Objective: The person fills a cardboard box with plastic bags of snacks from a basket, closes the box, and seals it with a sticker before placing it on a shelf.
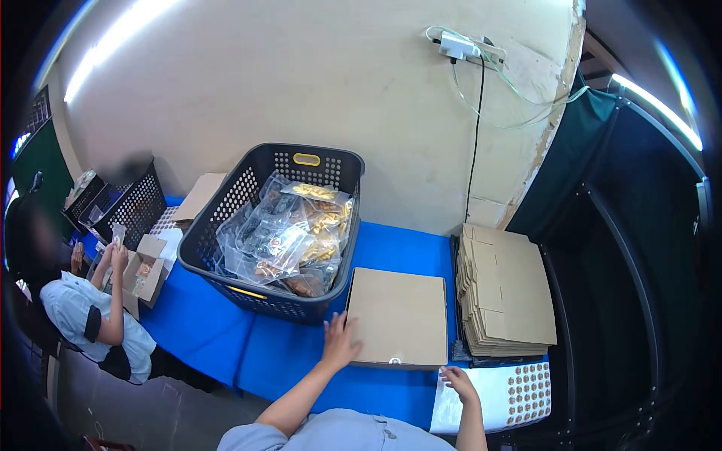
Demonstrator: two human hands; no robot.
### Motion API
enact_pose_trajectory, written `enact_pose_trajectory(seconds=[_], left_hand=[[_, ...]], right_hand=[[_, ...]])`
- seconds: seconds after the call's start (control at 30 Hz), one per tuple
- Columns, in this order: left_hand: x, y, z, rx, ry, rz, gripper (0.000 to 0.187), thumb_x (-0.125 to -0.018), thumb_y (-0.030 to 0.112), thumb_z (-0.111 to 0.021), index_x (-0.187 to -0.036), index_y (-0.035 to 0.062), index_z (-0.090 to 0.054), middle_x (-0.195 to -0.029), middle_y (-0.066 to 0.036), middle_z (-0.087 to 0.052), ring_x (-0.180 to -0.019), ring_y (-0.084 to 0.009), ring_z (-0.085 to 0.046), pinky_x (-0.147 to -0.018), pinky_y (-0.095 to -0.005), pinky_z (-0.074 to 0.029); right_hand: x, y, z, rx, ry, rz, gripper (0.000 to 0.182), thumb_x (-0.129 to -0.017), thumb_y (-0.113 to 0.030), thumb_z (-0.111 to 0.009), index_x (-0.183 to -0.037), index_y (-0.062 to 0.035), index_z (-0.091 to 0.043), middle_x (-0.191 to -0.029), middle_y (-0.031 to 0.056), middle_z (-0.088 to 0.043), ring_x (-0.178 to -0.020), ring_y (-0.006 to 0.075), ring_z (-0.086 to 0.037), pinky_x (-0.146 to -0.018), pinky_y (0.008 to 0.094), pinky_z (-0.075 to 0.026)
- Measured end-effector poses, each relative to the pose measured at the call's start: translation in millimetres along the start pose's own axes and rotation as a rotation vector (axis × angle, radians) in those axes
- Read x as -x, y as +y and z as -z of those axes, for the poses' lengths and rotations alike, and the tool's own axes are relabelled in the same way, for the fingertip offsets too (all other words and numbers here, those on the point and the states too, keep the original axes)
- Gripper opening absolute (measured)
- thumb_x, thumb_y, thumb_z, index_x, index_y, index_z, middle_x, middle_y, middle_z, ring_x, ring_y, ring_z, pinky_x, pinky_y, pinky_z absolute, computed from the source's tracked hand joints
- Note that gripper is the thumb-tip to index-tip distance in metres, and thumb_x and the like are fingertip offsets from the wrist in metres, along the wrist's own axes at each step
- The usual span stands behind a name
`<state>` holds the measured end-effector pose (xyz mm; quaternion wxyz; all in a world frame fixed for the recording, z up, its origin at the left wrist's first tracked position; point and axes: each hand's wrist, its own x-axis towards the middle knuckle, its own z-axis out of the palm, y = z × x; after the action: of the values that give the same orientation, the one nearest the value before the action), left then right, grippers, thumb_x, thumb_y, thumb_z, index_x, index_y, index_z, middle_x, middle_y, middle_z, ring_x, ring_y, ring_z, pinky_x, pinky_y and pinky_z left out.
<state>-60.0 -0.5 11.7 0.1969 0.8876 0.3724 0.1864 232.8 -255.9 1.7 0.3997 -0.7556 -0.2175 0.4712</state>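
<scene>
A closed, flat cardboard box (398,316) lies on the blue table, with a small round sticker at its front edge. My left hand (341,342) rests at the box's left front corner, fingers apart and holding nothing. Near the right front corner is my right hand (459,382), its fingers partly spread above the edge of a white sticker sheet (492,395). Beside the box on the left stands a dark grey basket (263,293) filled with clear plastic bags (282,233) that have yellow and brown contents.
Flattened cardboard boxes (508,289) are stacked at the right, beside a black frame. At the far left a co-worker (113,316) holds a small packet over an open box (143,278), near another dark basket (135,207). A power strip (459,46) hangs on the wall.
</scene>
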Motion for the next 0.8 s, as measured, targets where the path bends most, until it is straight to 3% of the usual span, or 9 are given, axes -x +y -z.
enact_pose_trajectory(seconds=[0.07, 0.13, 0.23, 0.27, 0.4, 0.5, 0.67, 0.73, 0.8], left_hand=[[6, -8, 1, -0.058, 0.115, 0.123, 0.087, -0.077, 0.045, -0.074, -0.146, 0.0122, -0.032, -0.145, -0.02, -0.03, -0.138, -0.0412, -0.025, -0.113, -0.0575, -0.017], [13, -19, -10, 0.581, 0.199, 0.34, 0.089, -0.079, 0.041, -0.075, -0.146, 0.0062, -0.028, -0.143, -0.02, -0.033, -0.136, -0.0393, -0.03, -0.114, -0.0475, -0.023], [17, -37, -40, 0.763, -0.03, 0.431, 0.084, -0.09, 0.043, -0.062, -0.15, 0.0068, -0.016, -0.15, -0.021, -0.025, -0.14, -0.0358, -0.025, -0.115, -0.0403, -0.022], [17, -38, -45, 0.918, -0.15, 0.443, 0.081, -0.094, 0.043, -0.056, -0.152, 0.0074, -0.012, -0.152, -0.021, -0.022, -0.142, -0.0346, -0.021, -0.115, -0.0397, -0.02], [24, -47, -60, 0.856, -0.128, 0.38, 0.072, -0.1, 0.041, -0.044, -0.152, 0.0076, -0.007, -0.156, -0.02, -0.014, -0.144, -0.032, -0.016, -0.116, -0.0385, -0.018], [36, -45, -52, 0.862, -0.195, 0.39, 0.068, -0.102, 0.04, -0.037, -0.153, 0.0091, -0.005, -0.157, -0.018, -0.011, -0.146, -0.0311, -0.009, -0.117, -0.0377, -0.012], [89, -48, -33, 0.943, -0.262, 0.352, 0.069, -0.102, 0.041, -0.035, -0.153, 0.0082, -0.001, -0.159, -0.015, -0.004, -0.147, -0.0287, 0.0, -0.118, -0.0382, -0.006], [121, -49, -3, 0.918, -0.36, 0.384, 0.07, -0.102, 0.041, -0.034, -0.152, 0.0079, 0.001, -0.159, -0.015, 0.0, -0.147, -0.0284, 0.002, -0.118, -0.0394, -0.004], [151, -55, 17, 0.958, -0.44, 0.408, 0.078, -0.1, 0.047, -0.038, -0.152, 0.006, 0.002, -0.159, -0.015, 0.004, -0.147, -0.0266, 0.007, -0.118, -0.0394, -0.002]], right_hand=[[-4, 6, 4, -0.03, 0.065, 0.017, 0.057, -0.09, -0.046, -0.062, -0.13, -0.0087, -0.048, -0.119, 0.0123, -0.06, -0.103, 0.0208, -0.058, -0.085, 0.0372, -0.047], [-7, 2, -2, -0.067, 0.13, 0.033, 0.061, -0.092, -0.045, -0.059, -0.139, -0.012, -0.039, -0.131, 0.0145, -0.053, -0.115, 0.023, -0.054, -0.091, 0.0404, -0.045], [-16, -12, -23, -0.226, 0.096, 0.177, 0.072, -0.095, -0.047, -0.051, -0.152, -0.0222, -0.016, -0.152, 0.017, -0.028, -0.139, 0.0284, -0.029, -0.106, 0.0492, -0.031], [-13, -22, -37, -0.287, 0.114, 0.187, 0.07, -0.095, -0.042, -0.054, -0.151, -0.0162, -0.022, -0.149, 0.0157, -0.034, -0.136, 0.0263, -0.034, -0.107, 0.0441, -0.031], [-33, 4, -64, -0.332, 0.268, 0.386, 0.061, -0.095, -0.028, -0.059, -0.144, -0.0034, -0.035, -0.138, 0.0127, -0.048, -0.128, 0.0215, -0.043, -0.107, 0.031, -0.032], [-5, 10, -76, -0.335, 0.235, 0.388, 0.061, -0.095, -0.03, -0.059, -0.145, -0.0044, -0.035, -0.138, 0.0134, -0.048, -0.127, 0.0217, -0.045, -0.107, 0.0319, -0.032], [35, 41, -76, -0.467, 0.249, 0.422, 0.056, -0.101, -0.034, -0.038, -0.147, -0.0044, -0.031, -0.14, 0.0156, -0.046, -0.127, 0.0248, -0.045, -0.106, 0.0345, -0.035], [-12, 136, -46, -0.467, 0.134, 0.044, 0.066, -0.1, -0.046, -0.027, -0.148, -0.0014, -0.027, -0.136, 0.0173, -0.049, -0.126, 0.0278, -0.048, -0.105, 0.0398, -0.038], [-38, 115, -30, -0.45, 0.115, 0.087, 0.065, -0.099, -0.046, -0.027, -0.147, -0.002, -0.027, -0.135, 0.017, -0.05, -0.123, 0.0275, -0.048, -0.102, 0.0393, -0.038]])
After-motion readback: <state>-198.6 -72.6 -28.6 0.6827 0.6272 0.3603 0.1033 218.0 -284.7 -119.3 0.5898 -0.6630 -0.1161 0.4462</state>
